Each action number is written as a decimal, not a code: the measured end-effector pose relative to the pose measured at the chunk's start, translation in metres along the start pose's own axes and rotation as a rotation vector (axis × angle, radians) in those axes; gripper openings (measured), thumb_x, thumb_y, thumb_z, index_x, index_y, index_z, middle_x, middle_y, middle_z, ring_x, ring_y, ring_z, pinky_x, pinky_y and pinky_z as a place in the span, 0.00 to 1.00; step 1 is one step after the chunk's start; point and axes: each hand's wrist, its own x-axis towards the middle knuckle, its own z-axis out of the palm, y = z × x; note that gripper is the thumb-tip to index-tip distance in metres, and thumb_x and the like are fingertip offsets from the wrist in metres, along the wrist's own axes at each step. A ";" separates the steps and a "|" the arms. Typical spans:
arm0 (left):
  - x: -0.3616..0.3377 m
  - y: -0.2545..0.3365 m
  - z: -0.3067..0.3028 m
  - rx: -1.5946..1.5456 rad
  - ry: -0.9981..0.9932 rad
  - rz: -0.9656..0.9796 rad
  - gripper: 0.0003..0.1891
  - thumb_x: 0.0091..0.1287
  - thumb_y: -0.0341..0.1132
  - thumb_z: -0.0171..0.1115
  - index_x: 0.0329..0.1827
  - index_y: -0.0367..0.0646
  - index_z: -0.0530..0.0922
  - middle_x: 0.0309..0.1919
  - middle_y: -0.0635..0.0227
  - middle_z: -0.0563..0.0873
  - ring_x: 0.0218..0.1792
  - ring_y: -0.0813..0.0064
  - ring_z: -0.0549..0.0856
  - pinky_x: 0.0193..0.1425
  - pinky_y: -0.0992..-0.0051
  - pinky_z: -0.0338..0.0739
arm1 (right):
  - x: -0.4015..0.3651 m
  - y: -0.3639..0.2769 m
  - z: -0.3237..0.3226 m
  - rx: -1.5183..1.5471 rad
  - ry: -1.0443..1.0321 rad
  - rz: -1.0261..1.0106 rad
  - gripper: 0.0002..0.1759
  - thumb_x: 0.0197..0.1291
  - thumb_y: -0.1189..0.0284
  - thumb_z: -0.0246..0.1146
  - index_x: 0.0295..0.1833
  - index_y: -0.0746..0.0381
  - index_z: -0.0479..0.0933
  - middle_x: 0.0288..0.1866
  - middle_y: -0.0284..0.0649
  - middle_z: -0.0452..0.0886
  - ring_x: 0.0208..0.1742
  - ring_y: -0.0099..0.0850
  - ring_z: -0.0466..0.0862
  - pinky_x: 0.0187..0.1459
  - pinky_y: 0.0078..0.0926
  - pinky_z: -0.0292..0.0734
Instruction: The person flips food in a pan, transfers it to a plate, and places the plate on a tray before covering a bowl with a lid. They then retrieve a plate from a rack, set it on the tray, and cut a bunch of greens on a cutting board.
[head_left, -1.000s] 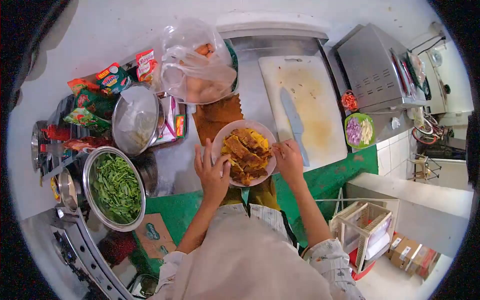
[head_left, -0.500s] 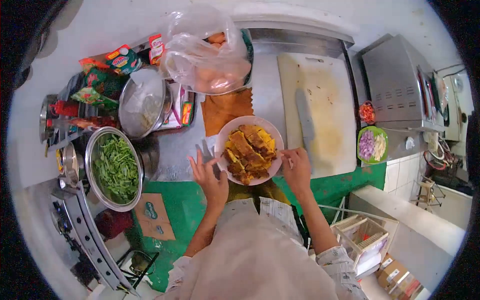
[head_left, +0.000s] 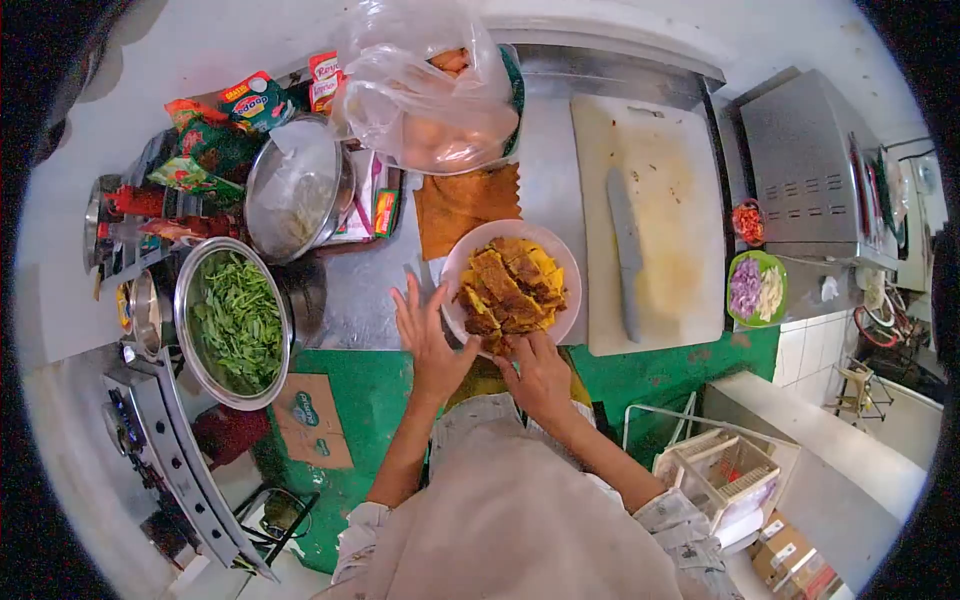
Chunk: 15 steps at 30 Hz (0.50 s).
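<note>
Steady round pale-pink plate (head_left: 456, 262) with left hand (head_left: 432, 345), spread wide at plate's left rim. Handle browned yellow slices (head_left: 505, 285) on plate gently with right hand (head_left: 540, 378), bunched at near rim; cannot tell if holding any.

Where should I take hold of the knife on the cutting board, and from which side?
Probably by the handle, coming from the near side with the right hand, fingers around its narrow length. The knife lies flat on the cutting board, handle toward the person and broader blade pointing away, so this should keep fingers off the edge.
</note>
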 end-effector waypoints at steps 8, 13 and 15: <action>-0.007 -0.009 0.001 -0.028 -0.055 0.044 0.45 0.47 0.36 0.73 0.71 0.51 0.59 0.75 0.46 0.43 0.74 0.40 0.37 0.72 0.42 0.35 | -0.006 -0.008 0.011 -0.002 0.072 0.035 0.17 0.48 0.70 0.70 0.45 0.60 0.76 0.39 0.40 0.73 0.43 0.41 0.77 0.35 0.37 0.77; -0.010 -0.014 0.001 -0.021 -0.059 0.066 0.46 0.48 0.41 0.74 0.71 0.52 0.60 0.75 0.46 0.45 0.74 0.39 0.37 0.72 0.42 0.37 | -0.005 -0.017 0.011 0.052 0.168 0.168 0.17 0.48 0.70 0.70 0.44 0.60 0.76 0.40 0.42 0.74 0.40 0.43 0.78 0.35 0.37 0.77; -0.011 -0.016 0.002 -0.020 -0.055 0.084 0.45 0.48 0.40 0.74 0.71 0.52 0.60 0.75 0.46 0.46 0.74 0.39 0.38 0.72 0.43 0.38 | -0.003 -0.020 0.011 0.022 0.176 0.153 0.16 0.49 0.70 0.70 0.44 0.60 0.76 0.40 0.42 0.74 0.40 0.43 0.78 0.36 0.37 0.77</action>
